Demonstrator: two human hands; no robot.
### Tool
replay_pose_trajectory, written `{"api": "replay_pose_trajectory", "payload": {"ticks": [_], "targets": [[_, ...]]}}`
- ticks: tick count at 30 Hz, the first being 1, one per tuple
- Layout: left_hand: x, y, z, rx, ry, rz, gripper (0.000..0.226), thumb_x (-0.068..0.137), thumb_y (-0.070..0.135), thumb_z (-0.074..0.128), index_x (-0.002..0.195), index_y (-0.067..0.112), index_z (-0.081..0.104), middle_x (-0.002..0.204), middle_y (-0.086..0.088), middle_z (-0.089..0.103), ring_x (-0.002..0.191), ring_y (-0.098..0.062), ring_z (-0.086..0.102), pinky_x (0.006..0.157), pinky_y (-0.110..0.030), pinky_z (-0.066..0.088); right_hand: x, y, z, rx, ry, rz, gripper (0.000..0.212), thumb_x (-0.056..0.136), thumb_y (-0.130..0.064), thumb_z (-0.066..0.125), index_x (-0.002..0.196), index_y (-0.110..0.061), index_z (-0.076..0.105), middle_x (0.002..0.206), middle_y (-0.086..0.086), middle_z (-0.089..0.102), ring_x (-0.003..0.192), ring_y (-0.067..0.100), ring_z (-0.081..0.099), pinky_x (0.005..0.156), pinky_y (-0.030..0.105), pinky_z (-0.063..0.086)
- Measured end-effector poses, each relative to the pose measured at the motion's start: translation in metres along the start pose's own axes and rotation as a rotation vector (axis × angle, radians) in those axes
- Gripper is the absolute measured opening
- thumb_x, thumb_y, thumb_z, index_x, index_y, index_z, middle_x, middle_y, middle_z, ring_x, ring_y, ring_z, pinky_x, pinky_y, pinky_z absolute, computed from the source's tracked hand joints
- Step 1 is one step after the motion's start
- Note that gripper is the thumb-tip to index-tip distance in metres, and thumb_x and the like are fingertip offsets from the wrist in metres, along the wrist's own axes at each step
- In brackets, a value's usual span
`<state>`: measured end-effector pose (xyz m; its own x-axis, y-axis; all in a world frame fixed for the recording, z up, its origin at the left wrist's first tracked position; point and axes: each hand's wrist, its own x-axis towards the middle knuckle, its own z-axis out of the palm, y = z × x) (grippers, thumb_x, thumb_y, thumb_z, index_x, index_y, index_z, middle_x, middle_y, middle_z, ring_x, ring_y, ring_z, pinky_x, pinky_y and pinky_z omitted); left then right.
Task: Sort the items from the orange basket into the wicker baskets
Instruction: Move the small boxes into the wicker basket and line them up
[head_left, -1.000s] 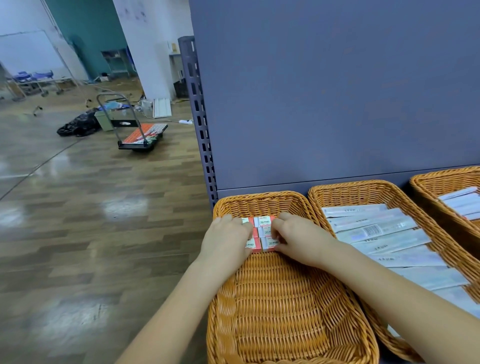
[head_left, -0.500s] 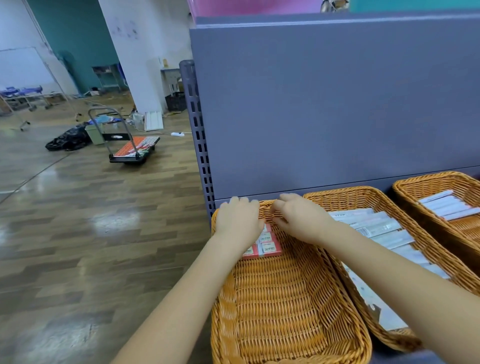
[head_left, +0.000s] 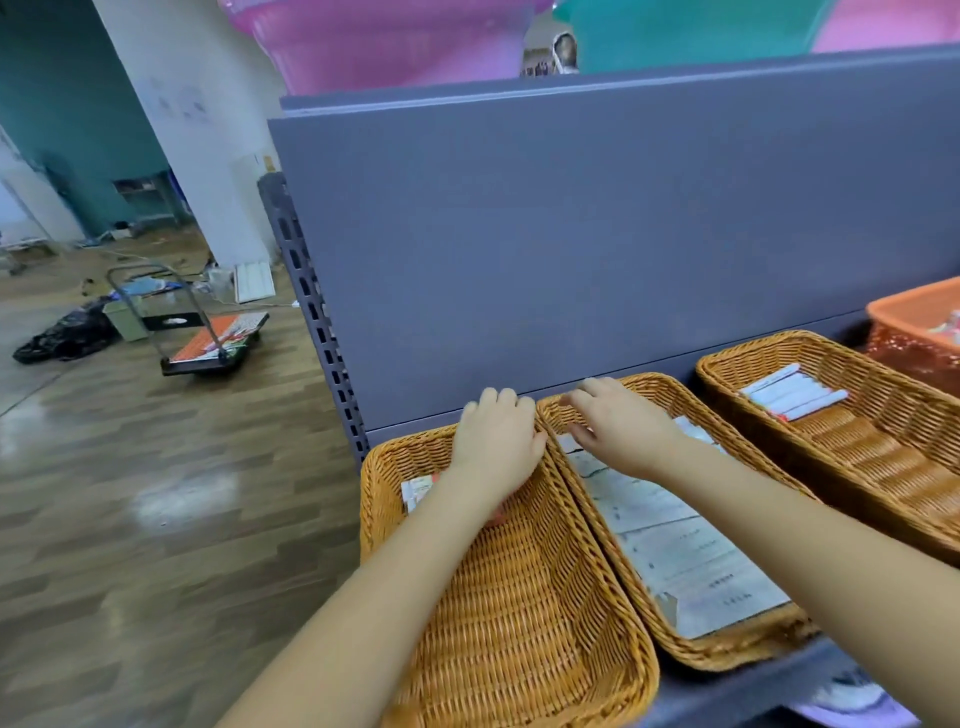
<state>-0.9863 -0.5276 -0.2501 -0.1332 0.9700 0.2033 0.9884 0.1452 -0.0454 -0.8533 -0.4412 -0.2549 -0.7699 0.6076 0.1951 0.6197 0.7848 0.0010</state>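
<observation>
Over far basket rims: left hand (head_left: 497, 441) fingers curled, right hand (head_left: 621, 428) fingers loose; grasp unclear.

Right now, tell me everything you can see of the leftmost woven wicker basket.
The leftmost woven wicker basket is rectangular, honey-orange, with rounded corners and sloped walls. It sits on the grey shelf, its right side touching the neighbouring wicker basket. Small red-and-white packets lie at its far end; the rest is bare weave. The left hand is over its far rim.
</observation>
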Motion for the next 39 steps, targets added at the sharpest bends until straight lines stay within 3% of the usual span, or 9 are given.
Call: {"api": "replay_pose_trajectory", "payload": {"ticks": [7, 10, 18, 23, 32, 39], "targets": [[0.038, 0.077, -0.001, 0.057, -0.075, 0.049, 0.043, 0.097, 0.042, 0.040, 0.126, 0.011, 0.050, 0.126, -0.008, 0.052, 0.119, -0.027, 0.044, 0.093, -0.038, 0.038, -0.030, 0.071, -0.019, -0.040, -0.119, 0.068, 0.039, 0.097, -0.031, 0.043, 0.129, -0.010, 0.048, 0.131, 0.009, 0.048, 0.122, 0.025, 0.042, 0.099, 0.035, 0.037], [0.056, 0.120, -0.004, 0.044, -0.081, 0.056, 0.042, 0.097, 0.040, 0.042, 0.123, 0.010, 0.051, 0.126, -0.009, 0.052, 0.120, -0.028, 0.044, 0.094, -0.039, 0.038, -0.048, 0.113, -0.024, -0.042, -0.092, 0.094, 0.035, 0.096, -0.030, 0.043, 0.123, -0.009, 0.052, 0.123, 0.010, 0.051, 0.117, 0.026, 0.045, 0.096, 0.034, 0.037], [0.107, 0.222, -0.014, 0.022, -0.013, 0.095, 0.040, 0.096, 0.038, 0.044, 0.123, 0.010, 0.053, 0.124, -0.009, 0.054, 0.118, -0.028, 0.046, 0.092, -0.039, 0.039, -0.083, 0.214, -0.045, -0.098, -0.057, 0.164, 0.040, 0.096, -0.030, 0.044, 0.131, -0.010, 0.046, 0.133, 0.010, 0.048, 0.125, 0.026, 0.041, 0.102, 0.036, 0.035], [0.139, 0.268, -0.017, 0.026, -0.009, 0.188, 0.041, 0.098, 0.039, 0.040, 0.122, 0.009, 0.053, 0.123, -0.009, 0.054, 0.117, -0.026, 0.046, 0.090, -0.038, 0.039, -0.098, 0.259, -0.055, -0.060, -0.017, 0.278, 0.032, 0.095, -0.026, 0.043, 0.119, -0.007, 0.051, 0.122, 0.011, 0.052, 0.117, 0.027, 0.045, 0.094, 0.038, 0.039], [0.186, 0.342, -0.019, -0.029, 0.014, 0.358, 0.042, 0.097, 0.039, 0.041, 0.124, 0.010, 0.054, 0.125, -0.010, 0.054, 0.119, -0.028, 0.045, 0.094, -0.040, 0.039, -0.141, 0.338, -0.067, -0.049, 0.055, 0.497, 0.035, 0.095, -0.027, 0.046, 0.120, -0.005, 0.055, 0.121, 0.014, 0.055, 0.115, 0.030, 0.047, 0.096, 0.036, 0.036], [0.214, 0.403, -0.012, -0.130, 0.012, 0.393, 0.042, 0.097, 0.037, 0.042, 0.125, 0.009, 0.055, 0.128, -0.011, 0.052, 0.122, -0.028, 0.042, 0.095, -0.039, 0.039, -0.167, 0.405, -0.074, -0.043, -0.023, 0.557, 0.042, 0.095, -0.026, 0.047, 0.133, -0.009, 0.048, 0.136, 0.010, 0.046, 0.127, 0.026, 0.041, 0.102, 0.037, 0.037]]}}
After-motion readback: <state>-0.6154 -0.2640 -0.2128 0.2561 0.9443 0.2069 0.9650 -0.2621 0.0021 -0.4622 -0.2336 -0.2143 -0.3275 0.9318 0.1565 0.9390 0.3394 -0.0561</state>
